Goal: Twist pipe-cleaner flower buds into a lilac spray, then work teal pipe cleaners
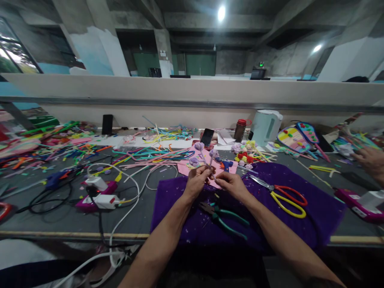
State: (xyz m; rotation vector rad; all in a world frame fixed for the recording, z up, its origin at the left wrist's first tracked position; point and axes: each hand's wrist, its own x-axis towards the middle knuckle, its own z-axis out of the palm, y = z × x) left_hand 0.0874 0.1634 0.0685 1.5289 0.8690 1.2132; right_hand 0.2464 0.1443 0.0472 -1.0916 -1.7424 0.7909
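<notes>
My left hand (197, 179) is closed on the stems of fuzzy purple pipe-cleaner flowers (213, 154), whose blooms stick up above my fingers. My right hand (233, 185) pinches the lower end of the same stems, close beside the left. Behind them lies a pink sheet (184, 168) with a blue glue gun (226, 165) on it. Below my hands, green-handled pliers (223, 218) rest on a purple cloth (171, 200). Scissors (279, 192) with one red and one yellow handle lie on the cloth to the right.
Pipe cleaners (150, 158) cover the table's left and back. Power strips (112, 188) with white cables (132, 172) sit at left and right. A kettle (267, 127), a bottle (240, 130) and a phone (207, 137) stand or lie behind. Another person's hand (370, 160) reaches in at far right.
</notes>
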